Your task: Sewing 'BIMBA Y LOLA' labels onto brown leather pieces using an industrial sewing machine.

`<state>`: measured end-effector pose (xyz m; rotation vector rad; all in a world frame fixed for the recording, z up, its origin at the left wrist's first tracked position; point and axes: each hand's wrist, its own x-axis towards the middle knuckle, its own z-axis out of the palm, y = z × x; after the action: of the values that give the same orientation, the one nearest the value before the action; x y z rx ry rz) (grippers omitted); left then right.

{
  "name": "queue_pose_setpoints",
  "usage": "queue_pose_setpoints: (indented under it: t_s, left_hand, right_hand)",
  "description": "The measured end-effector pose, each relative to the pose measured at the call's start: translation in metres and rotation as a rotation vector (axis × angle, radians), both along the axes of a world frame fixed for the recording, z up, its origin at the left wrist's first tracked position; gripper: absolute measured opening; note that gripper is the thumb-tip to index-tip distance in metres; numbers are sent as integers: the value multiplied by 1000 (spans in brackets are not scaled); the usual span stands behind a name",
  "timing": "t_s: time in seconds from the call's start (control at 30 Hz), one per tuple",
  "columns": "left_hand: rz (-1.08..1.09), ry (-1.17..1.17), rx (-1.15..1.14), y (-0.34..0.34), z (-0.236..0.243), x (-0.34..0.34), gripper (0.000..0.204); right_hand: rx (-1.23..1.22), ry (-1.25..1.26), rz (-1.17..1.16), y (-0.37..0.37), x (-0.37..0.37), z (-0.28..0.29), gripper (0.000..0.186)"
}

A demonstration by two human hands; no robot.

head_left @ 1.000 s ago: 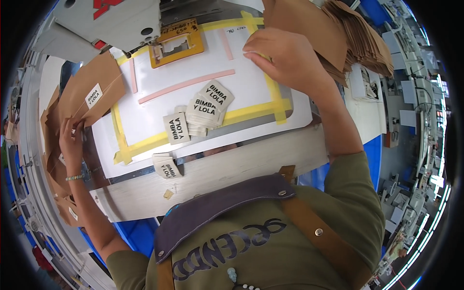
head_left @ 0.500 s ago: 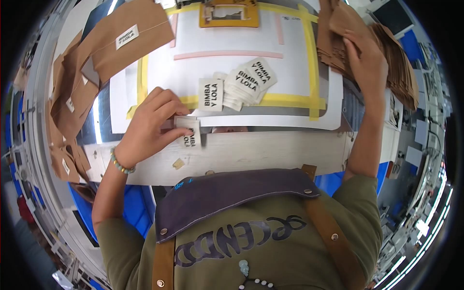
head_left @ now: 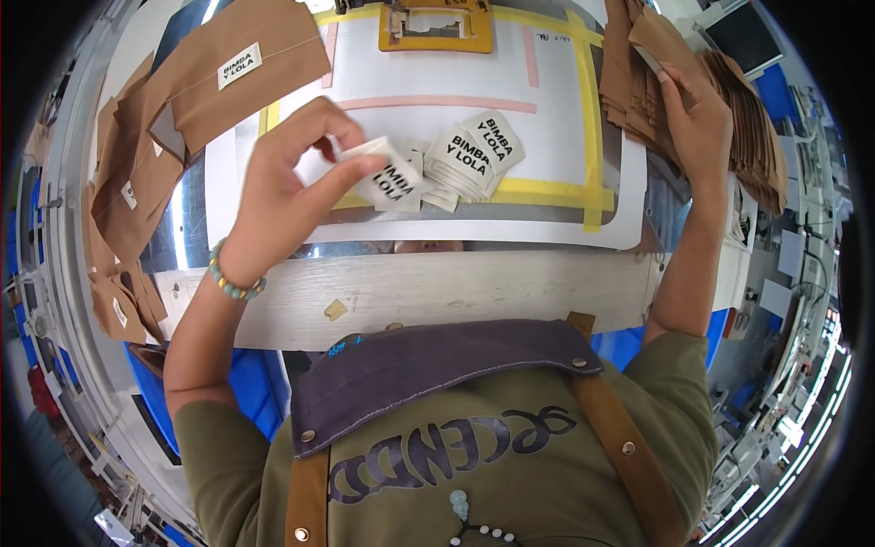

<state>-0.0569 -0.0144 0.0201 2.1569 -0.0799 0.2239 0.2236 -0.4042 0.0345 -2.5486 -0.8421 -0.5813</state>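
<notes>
My left hand (head_left: 293, 187) pinches a small bundle of white printed labels (head_left: 392, 179) between thumb and fingers, raised over the work sheet. Beside it, more white labels (head_left: 474, 146) lie in an overlapping pile on the white sheet (head_left: 556, 137), which has yellow tape borders and pink strips. My right hand (head_left: 693, 128) grips the top brown piece (head_left: 654, 38) of a thick stack at the right, thumb and fingers closed on its edge. A yellow frame (head_left: 435, 41) with a cut-out sits at the back of the sheet.
Overlapping brown pieces (head_left: 200, 100), some bearing white labels, fill the left. The pale wooden front edge (head_left: 456, 287) runs before my body, with blue bins (head_left: 255, 392) below. Part of a machine (head_left: 351, 7) shows at the back. A dark screen (head_left: 747, 36) stands at upper right.
My left hand left the brown pieces, took the label bundle from the front edge and lifted it toward the middle. My right hand moved onto the brown stack. The view has shifted.
</notes>
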Motion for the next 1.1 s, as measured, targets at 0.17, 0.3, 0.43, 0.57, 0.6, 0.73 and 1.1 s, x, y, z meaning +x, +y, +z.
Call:
queue_pose_setpoints:
  t_s: [0.17, 0.3, 0.43, 0.57, 0.6, 0.73, 1.1]
  left_hand:
    - [1, -140, 190, -10, -18, 23, 55]
    - [-324, -153, 470, -17, -25, 24, 79]
    - [-486, -76, 617, -22, -25, 23, 81]
    - [-368, -167, 529, -12, -9, 28, 71]
    - [-324, -186, 497, -9, -4, 29, 67]
    - [-228, -232, 500, -5, -1, 37, 62]
    - [-129, -100, 758, 13, -18, 33, 65]
  right_hand:
    - [19, 16, 3, -2, 0, 3, 28]
    - [23, -108, 53, 6, 2, -1, 24]
    - [-118, -311, 327, 50, -9, -10, 17]
    - [-359, -395, 620, 87, -35, -26, 17]
    - [-357, -402, 621, 97, -41, -26, 17]
    - [-263, -458, 857, 144, -56, -27, 13]
    - [-93, -203, 744, 133, -55, -4, 24]
